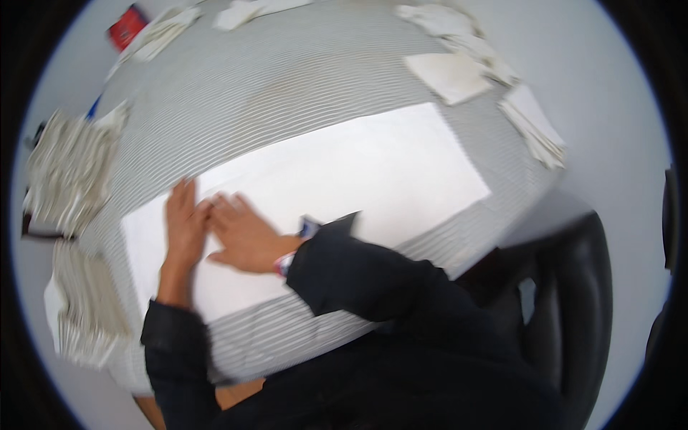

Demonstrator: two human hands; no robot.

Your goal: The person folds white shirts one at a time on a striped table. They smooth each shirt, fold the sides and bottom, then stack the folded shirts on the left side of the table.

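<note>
A long white rectangular cloth (pixel 358 172) lies spread at a slant on the striped table covering. My left hand (pixel 185 222) rests flat near its left end, fingers pointing toward the far edge. Close beside it, my right hand (pixel 244 233) lies palm down on the cloth, its fingers reaching the left hand's fingers and its thumb held apart. Neither hand grips anything that I can see. My right wrist wears a coloured band (pixel 284 264).
Tall stacks of folded white cloths (pixel 75 168) (pixel 86 304) stand along the table's left side. Folded cloths (pixel 448 75) (pixel 532 125) lie at the far right, more (pixel 168 32) at the far left near a red item (pixel 127 29). A black chair (pixel 573 287) stands at the right.
</note>
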